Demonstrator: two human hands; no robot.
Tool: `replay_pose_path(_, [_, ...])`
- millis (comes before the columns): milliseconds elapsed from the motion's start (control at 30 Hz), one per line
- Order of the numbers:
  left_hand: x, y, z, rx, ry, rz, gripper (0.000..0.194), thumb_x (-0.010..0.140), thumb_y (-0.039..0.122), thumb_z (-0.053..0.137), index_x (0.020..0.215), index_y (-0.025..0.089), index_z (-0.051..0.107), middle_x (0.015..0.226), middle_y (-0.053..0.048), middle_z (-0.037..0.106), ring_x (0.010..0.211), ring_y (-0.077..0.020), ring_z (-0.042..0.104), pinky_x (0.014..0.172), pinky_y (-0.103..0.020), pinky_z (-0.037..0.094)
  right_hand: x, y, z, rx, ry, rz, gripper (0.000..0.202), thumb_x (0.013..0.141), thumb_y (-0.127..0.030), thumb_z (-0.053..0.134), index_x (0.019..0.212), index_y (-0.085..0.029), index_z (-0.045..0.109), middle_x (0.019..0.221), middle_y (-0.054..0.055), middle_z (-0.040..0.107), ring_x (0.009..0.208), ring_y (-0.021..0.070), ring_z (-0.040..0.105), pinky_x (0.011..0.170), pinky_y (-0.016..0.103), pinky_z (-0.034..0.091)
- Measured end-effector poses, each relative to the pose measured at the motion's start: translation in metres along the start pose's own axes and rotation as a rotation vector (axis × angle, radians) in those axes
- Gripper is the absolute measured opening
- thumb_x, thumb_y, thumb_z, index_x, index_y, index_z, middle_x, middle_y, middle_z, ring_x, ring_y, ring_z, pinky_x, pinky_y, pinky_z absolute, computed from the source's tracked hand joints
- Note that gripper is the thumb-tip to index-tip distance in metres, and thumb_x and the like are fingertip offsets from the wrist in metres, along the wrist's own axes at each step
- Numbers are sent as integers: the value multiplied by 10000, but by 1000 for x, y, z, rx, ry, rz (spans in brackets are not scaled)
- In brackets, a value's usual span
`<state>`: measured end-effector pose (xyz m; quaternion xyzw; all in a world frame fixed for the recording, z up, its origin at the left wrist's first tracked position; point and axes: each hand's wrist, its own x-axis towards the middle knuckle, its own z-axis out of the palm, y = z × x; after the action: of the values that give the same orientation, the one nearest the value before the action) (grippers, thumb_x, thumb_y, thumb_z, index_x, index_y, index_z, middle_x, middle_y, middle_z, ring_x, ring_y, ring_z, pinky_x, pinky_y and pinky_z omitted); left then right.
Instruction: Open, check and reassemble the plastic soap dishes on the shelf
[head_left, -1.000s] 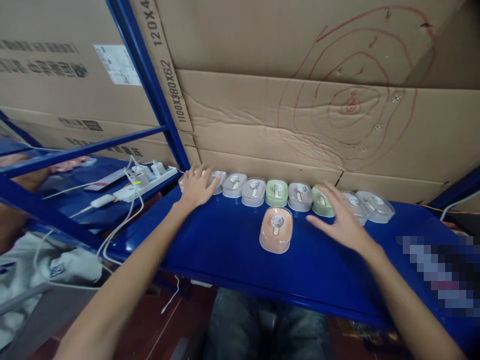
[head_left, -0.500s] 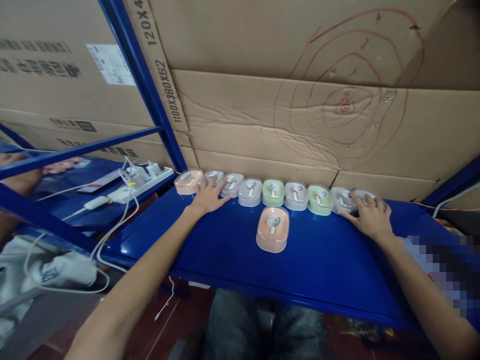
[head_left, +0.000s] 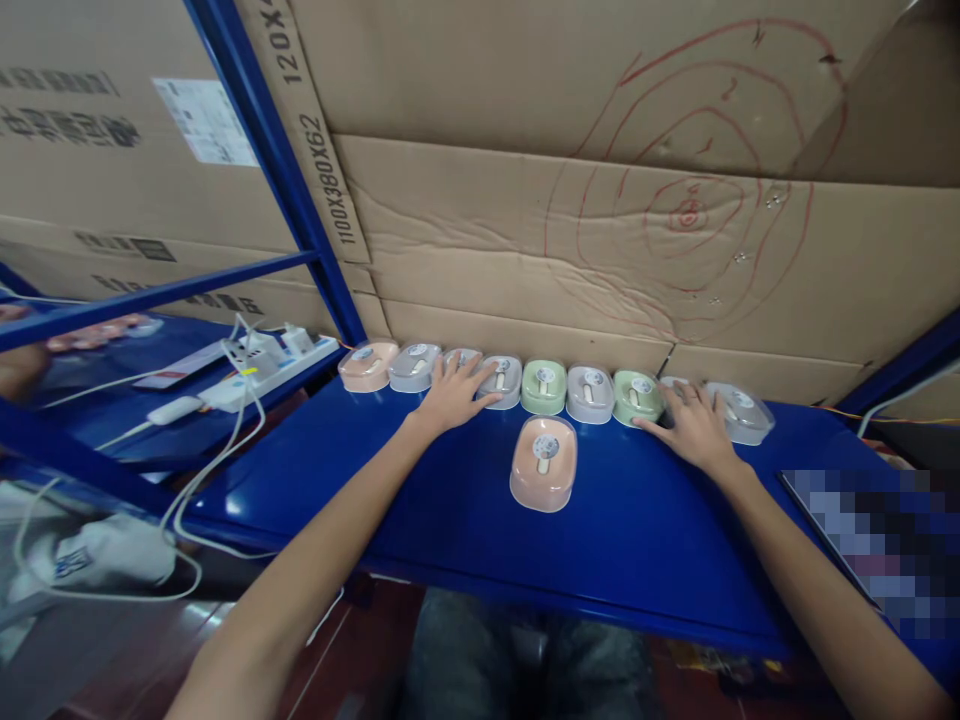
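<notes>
A row of small rounded plastic boxes with clear lids and round labels stands along the back of the blue table. At its left end is a pink box (head_left: 366, 368), then a grey box (head_left: 414, 370). My left hand (head_left: 452, 395) lies with fingers spread over a partly hidden grey box, its thumb by another grey box (head_left: 501, 384). Two green boxes (head_left: 544, 388) are farther along. With fingers apart, my right hand (head_left: 696, 425) covers most of a grey box, between a green box (head_left: 637, 400) and the end grey box (head_left: 740, 412). A pink box (head_left: 544, 465) sits alone in front.
Cardboard (head_left: 480, 230) with red rings drawn on it backs the table. A blue metal frame (head_left: 277, 150) rises at the left. Beyond it are a power strip (head_left: 300, 365), white cables and another person's hand (head_left: 19, 365). A blurred-out panel lies at the right.
My left hand has shifted right from the second box to the third. My right hand has moved left, uncovering the grey box at the right end.
</notes>
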<state>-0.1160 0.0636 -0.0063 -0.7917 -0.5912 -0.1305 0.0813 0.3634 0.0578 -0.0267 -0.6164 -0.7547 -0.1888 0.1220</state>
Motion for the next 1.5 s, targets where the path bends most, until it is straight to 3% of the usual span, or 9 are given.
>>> replay_pose_path(133, [4, 2, 7, 9, -2, -7, 728, 1099, 655, 472, 1740, 312, 432, 1791, -121, 428, 1661, -499, 305, 1348, -726, 150, 6, -9, 3, -1, 17, 22, 912, 1047, -826, 320, 1559, -122, 594, 1582, 304, 585, 1506, 507, 464, 1234, 763, 253])
replay_pose_path(267, [1, 4, 9, 22, 31, 9, 691, 1116, 620, 452, 1744, 333, 419, 1796, -112, 421, 1666, -491, 297, 1346, -719, 151, 1, -18, -4, 23, 42, -41, 935, 1006, -853, 433, 1614, -150, 540, 1627, 284, 558, 1538, 503, 435, 1265, 749, 220])
replay_pose_path(500, [1, 11, 6, 42, 11, 13, 681, 1121, 582, 468, 1746, 316, 417, 1797, -115, 419, 1657, -495, 319, 1340, -701, 195, 13, -63, -9, 92, 37, -111, 878, 1049, -792, 407, 1596, -122, 560, 1616, 298, 558, 1582, 524, 381, 1278, 799, 168])
replay_pose_path(700, [-19, -7, -5, -9, 62, -67, 735, 1122, 649, 393, 1767, 297, 371, 1814, -127, 380, 1705, -476, 212, 1357, -703, 166, 19, -78, -2, 144, 53, -71, 875, 1049, -785, 390, 1576, -112, 577, 1611, 306, 557, 1580, 543, 371, 1270, 829, 157])
replay_pose_path(1000, [-54, -31, -3, -4, 87, -124, 737, 1134, 583, 406, 1785, 249, 319, 1870, -151, 218, 1723, -506, 94, 1357, -735, 116, -41, -112, -59, 495, 85, -332, 709, 1094, -621, 534, 1673, -214, 482, 1716, 215, 455, 1605, 430, 429, 1304, 654, 395])
replay_pose_path(1133, [-72, -10, -9, -203, 155, -67, 692, 1150, 562, 351, 1746, 212, 389, 1803, -160, 377, 1713, -382, 252, 1396, -619, 202, -78, -155, -73, 548, -23, -534, 901, 999, -572, 723, 1765, -291, 343, 1788, 192, 369, 1610, 488, 408, 1249, 719, 452])
replay_pose_path(1267, [-100, 27, -21, -486, 127, 50, 604, 1159, 580, 336, 1659, 297, 522, 1737, -97, 492, 1646, -280, 419, 1373, -502, 351, -79, -201, -75, 519, -63, -578, 912, 1035, -372, 677, 1810, -321, 199, 1806, 211, 345, 1532, 515, 506, 1168, 746, 516])
replay_pose_path(1367, [-119, 48, -27, -574, 79, 86, 621, 1143, 609, 394, 1692, 328, 471, 1752, -86, 481, 1666, -281, 395, 1367, -507, 373, -66, -226, -73, 534, -73, -595, 946, 1048, -355, 656, 1820, -258, 118, 1824, 260, 273, 1568, 522, 475, 1201, 744, 494])
replay_pose_path(1500, [-135, 62, -26, -475, 74, 6, 923, 997, 734, 650, 1750, 304, 334, 1805, -156, 375, 1707, -377, 294, 1344, -609, 377, -61, -234, -62, 617, -88, -566, 1013, 1057, -355, 645, 1815, -275, -21, 1857, 252, 173, 1655, 481, 381, 1259, 692, 474])
